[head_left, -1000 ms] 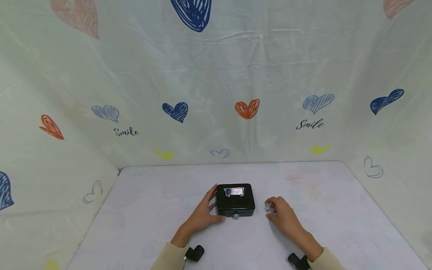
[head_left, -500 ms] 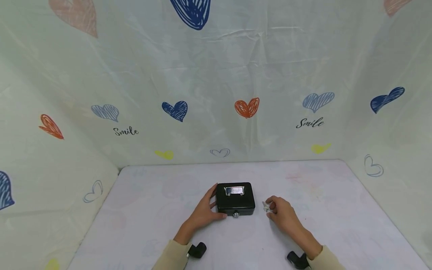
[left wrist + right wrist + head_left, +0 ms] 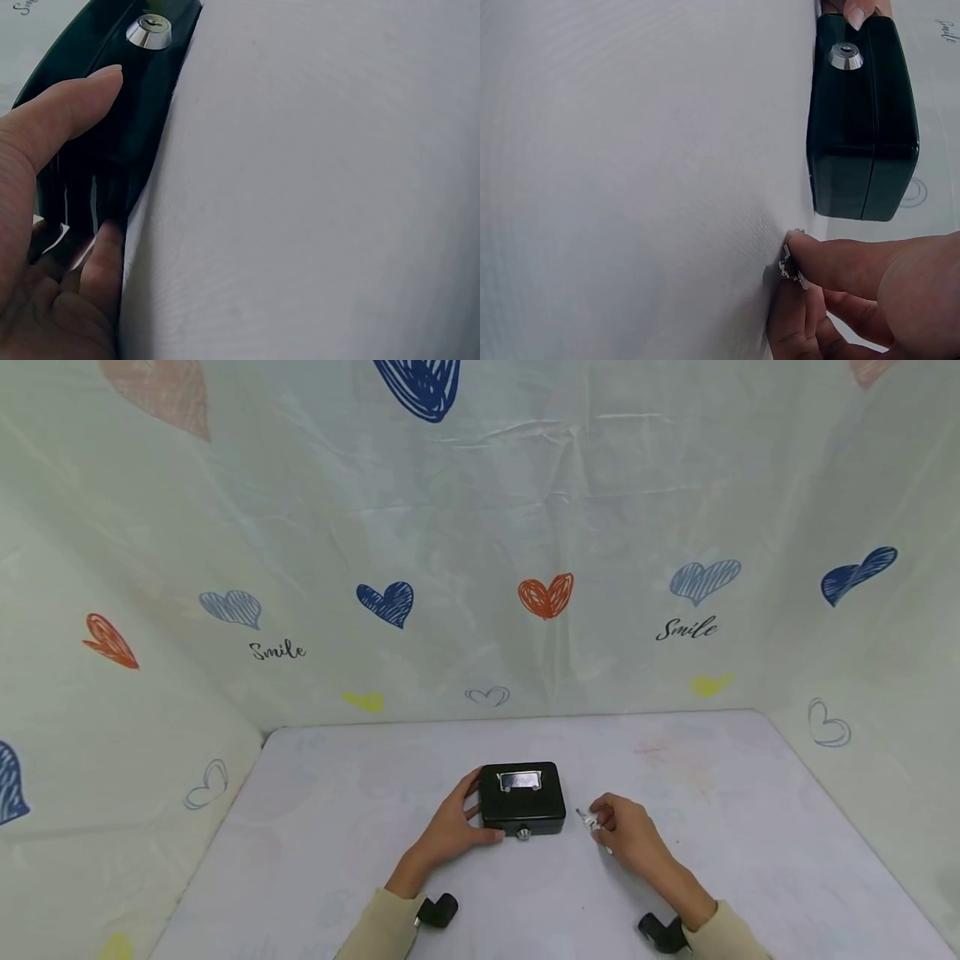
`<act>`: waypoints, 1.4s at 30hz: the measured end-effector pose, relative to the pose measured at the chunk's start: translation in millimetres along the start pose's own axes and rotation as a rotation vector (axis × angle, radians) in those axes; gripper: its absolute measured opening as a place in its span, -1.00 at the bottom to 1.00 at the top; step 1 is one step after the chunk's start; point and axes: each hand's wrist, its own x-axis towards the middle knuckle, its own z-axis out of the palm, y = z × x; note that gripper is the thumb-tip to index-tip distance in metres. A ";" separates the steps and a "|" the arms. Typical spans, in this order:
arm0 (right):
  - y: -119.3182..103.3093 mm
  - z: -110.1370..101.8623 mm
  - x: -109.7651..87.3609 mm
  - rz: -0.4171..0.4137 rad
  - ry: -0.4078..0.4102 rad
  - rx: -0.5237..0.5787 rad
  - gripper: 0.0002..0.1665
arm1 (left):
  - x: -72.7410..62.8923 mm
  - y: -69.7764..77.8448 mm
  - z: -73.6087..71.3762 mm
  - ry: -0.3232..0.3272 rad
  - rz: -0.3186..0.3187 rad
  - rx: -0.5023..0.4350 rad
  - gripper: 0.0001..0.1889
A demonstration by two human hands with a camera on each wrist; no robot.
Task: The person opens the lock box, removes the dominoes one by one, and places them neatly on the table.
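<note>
Left hand: this hand [image 3: 448, 827] has a grip on the left side of the black box [image 3: 528, 803], with its thumb at the front and the other fingers by the side.
Right hand: this hand [image 3: 632, 833] pinches a small silver piece [image 3: 588, 820] between its thumb and fingers; it looks like a key or keys.
Silver piece: to the right of the box, near it but apart; I cannot tell if it touches the tabletop [image 3: 337, 802].
Black box: flat on the tabletop, between the two hands, with its lid down.
Lock: a round, shiny lock [image 3: 150, 31] on the box's front, with a dark slot in it.
Handle: a silver handle [image 3: 520, 780] on the lid.
Sleeves: both are tan; the left sleeve [image 3: 384, 924] and right sleeve [image 3: 723, 933] each have a black gadget by the wrist.
Sheet: a pale sheet [image 3: 450, 518] behind, with colored hearts and "Smile" on it.
</note>
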 end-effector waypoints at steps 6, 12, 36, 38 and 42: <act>-0.2 0.0 1.8 -0.001 -0.001 -0.016 -0.79 | -0.9 -0.4 -0.1 0.013 -0.006 -0.008 0.16; 1.4 1.8 1.8 0.003 -0.016 -0.002 -0.84 | -1.8 0.4 0.5 0.024 -0.009 -0.049 0.13; -9.2 13.4 -3.8 -0.090 0.078 0.048 -0.85 | -0.3 0.9 -1.0 0.034 -0.015 -0.150 0.08; -11.6 13.8 -5.8 -0.106 0.107 0.023 -0.85 | -0.3 1.2 -1.9 0.033 -0.014 -0.157 0.08; -14.8 14.0 -10.4 -0.116 0.156 0.013 -0.87 | 0.1 1.7 -2.7 0.033 -0.005 -0.156 0.07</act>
